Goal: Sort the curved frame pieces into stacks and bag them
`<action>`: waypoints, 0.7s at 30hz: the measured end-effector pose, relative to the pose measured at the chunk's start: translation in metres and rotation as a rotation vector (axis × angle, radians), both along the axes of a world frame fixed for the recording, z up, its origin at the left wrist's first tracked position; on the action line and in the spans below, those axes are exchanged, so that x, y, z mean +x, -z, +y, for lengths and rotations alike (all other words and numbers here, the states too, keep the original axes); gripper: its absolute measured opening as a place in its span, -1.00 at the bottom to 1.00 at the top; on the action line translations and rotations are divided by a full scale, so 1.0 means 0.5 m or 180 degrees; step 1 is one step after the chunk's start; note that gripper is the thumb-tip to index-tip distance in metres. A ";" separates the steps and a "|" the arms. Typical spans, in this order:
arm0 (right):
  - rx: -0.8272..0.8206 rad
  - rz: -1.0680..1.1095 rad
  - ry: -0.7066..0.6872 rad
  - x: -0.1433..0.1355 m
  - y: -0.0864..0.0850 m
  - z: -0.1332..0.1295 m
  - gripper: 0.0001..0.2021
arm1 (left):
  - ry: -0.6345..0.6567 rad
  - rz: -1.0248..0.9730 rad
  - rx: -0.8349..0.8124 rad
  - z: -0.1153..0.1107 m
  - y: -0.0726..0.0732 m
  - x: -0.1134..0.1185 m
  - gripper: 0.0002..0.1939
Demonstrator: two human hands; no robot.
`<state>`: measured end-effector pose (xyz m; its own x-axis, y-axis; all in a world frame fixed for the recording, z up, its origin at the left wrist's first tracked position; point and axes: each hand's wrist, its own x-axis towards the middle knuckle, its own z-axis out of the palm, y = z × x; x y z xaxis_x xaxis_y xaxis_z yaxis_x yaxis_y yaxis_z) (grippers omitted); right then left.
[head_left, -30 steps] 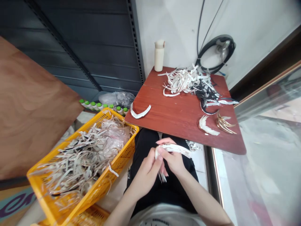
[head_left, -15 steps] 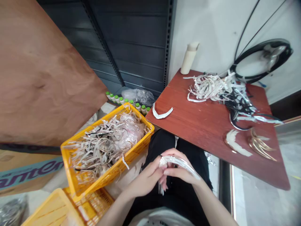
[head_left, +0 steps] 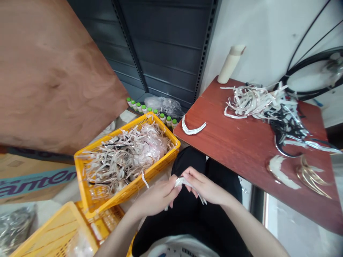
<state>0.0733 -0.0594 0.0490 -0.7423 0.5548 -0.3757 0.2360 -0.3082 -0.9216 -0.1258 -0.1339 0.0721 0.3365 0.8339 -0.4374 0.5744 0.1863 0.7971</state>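
Observation:
Over my lap, my left hand (head_left: 163, 194) and my right hand (head_left: 202, 184) are close together, both closed on a small bundle of curved white strips (head_left: 182, 181). The bundle arches between them, with strip ends poking out below each hand. My fingers hide part of it. To the left stands a yellow crate (head_left: 125, 192) filled with loose white, black and shiny strips (head_left: 115, 162) and a clear plastic bag (head_left: 154, 148). On the reddish-brown table (head_left: 214, 142) a similar curved white bundle (head_left: 193, 129) lies near the left corner.
Farther right on the table are a pile of white strips (head_left: 252, 101), black strips (head_left: 286, 121), a fanned white bundle (head_left: 282, 173), gold strips (head_left: 312, 176) and a cream bottle (head_left: 232, 64). Green-capped bottles (head_left: 144, 109) line up behind the crate. Another yellow crate (head_left: 53, 235) sits lower left.
My hands have moved slightly left, and the white bundle has turned from lying along my right wrist to arching down between both hands. The view has shifted a little.

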 end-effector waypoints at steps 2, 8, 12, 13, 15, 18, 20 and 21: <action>-0.0209 -0.0095 -0.0186 -0.004 0.011 0.009 -0.52 | 0.0102 0.0233 0.0070 0.005 0.001 -0.001 -0.67; -0.1006 0.0104 -0.0489 0.000 0.035 0.033 -0.43 | 0.0449 0.0575 0.0373 0.017 0.003 -0.005 -0.70; -0.1358 0.0359 -0.0186 -0.003 0.040 0.023 -0.51 | 0.0380 0.0483 0.0352 0.028 -0.003 -0.012 -0.72; -0.1408 0.0429 -0.0115 -0.004 0.040 0.020 -0.52 | 0.0350 0.0331 0.0327 0.034 -0.002 -0.017 -0.72; -0.1455 0.0552 0.0005 -0.004 0.041 0.019 -0.55 | 0.0357 -0.0281 0.0105 0.055 0.010 -0.033 -0.73; -0.1397 0.0682 0.0313 0.005 0.038 0.022 -0.59 | -0.0259 -0.1506 -0.0607 0.111 0.073 -0.072 -0.65; -0.1351 0.0725 0.0632 0.015 0.035 0.024 -0.61 | -0.1972 -0.1782 -0.0924 0.160 0.141 -0.101 -0.67; -0.1342 0.0746 0.0799 0.020 0.034 0.024 -0.61 | -0.2415 -0.1674 -0.0900 0.185 0.179 -0.115 -0.69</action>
<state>0.0835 -0.0472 0.0318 -0.6970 0.5627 -0.4444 -0.0893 -0.6831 -0.7249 -0.1832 -0.0412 -0.0173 -0.0382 0.7972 -0.6025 -0.1957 0.5853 0.7868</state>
